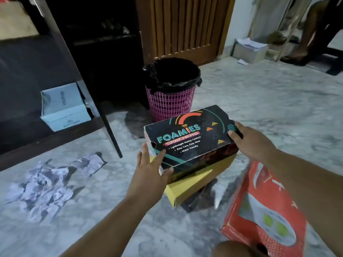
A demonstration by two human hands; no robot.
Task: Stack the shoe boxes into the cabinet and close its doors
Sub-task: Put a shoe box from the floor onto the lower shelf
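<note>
A black shoe box printed "Foamies Skechers" lies on top of a yellow box, which rests on a dark box on the floor. My left hand holds the black box's near left end, thumb on its side. My right hand grips its far right end. A red box lies tilted at the lower right, under my right forearm. The dark cabinet stands open at the left, with a light blue box on its bottom shelf.
A pink basket with a black liner stands just behind the stack. Crumpled papers lie on the marble floor at the left. The cabinet's open door edge reaches the floor near the stack. Another person's legs are at the far right.
</note>
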